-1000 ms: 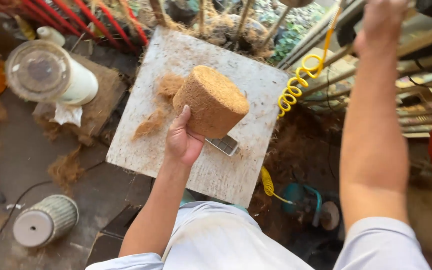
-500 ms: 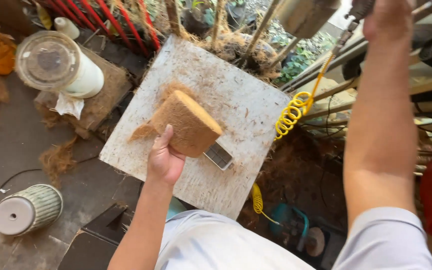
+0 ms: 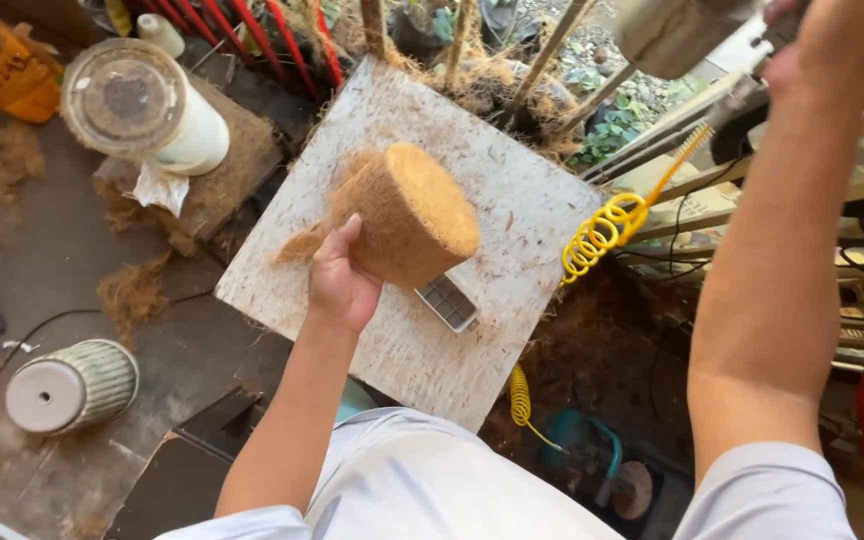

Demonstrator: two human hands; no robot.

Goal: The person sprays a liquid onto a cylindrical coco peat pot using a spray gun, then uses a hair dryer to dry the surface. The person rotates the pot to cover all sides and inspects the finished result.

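From the head camera, the left hand (image 3: 340, 285) is gripping a round pot of brown coconut fibre (image 3: 410, 213) from its near side, fingers wrapped under and behind it, thumb up along the wall. The hand is tipping the fibre pot so that its flat end is facing up and to the right, probably to turn that face toward the tool overhead and keep the fingers away from it. The pot is sitting low over the middle of the desk (image 3: 512, 200), a pale, scuffed square board; whether its lower edge is touching the board cannot be told.

The right hand (image 3: 802, 30) is reaching high at the upper right edge, closing around something at a grey metal cylinder (image 3: 667, 35); the grip itself is running out of view, so what it is clasping cannot be told. A yellow coiled hose (image 3: 602, 228) is hanging from there down past the desk edge.

The fibre pot is looking coarse and hairy, tan-brown, shaped like a short tapered drum with a smooth-pressed flat end. Loose fibre (image 3: 302, 245) is lying just behind it, and a small grey gridded block (image 3: 449, 302) is resting beside the left hand.
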